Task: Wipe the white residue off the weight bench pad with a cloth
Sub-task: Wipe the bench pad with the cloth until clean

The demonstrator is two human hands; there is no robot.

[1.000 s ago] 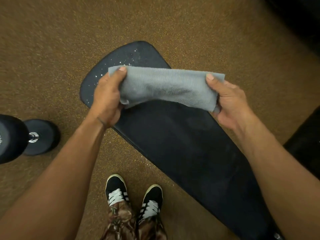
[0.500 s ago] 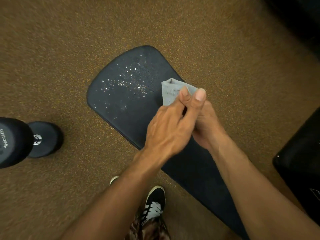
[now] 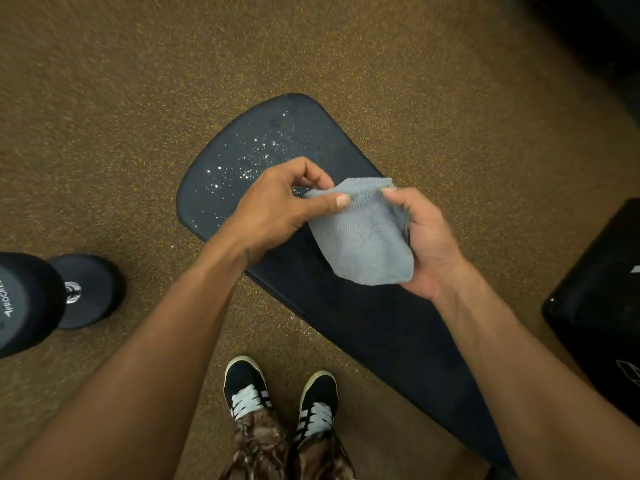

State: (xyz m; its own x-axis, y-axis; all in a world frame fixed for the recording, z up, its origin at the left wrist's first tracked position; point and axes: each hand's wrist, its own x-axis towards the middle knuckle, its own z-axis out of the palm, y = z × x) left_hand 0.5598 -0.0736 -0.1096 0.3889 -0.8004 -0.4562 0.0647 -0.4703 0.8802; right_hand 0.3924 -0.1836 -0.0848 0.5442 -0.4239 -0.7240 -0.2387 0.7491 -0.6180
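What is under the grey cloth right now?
The dark bench pad lies under the cloth, which the left hand and right hand hold. White residue shows beyond its left edge; the pad directly beneath is covered.

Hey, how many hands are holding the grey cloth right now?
2. The left hand pinches the grey cloth at its upper left edge, over the weight bench pad. The right hand grips its right side, thumb on top. No other hand shows.
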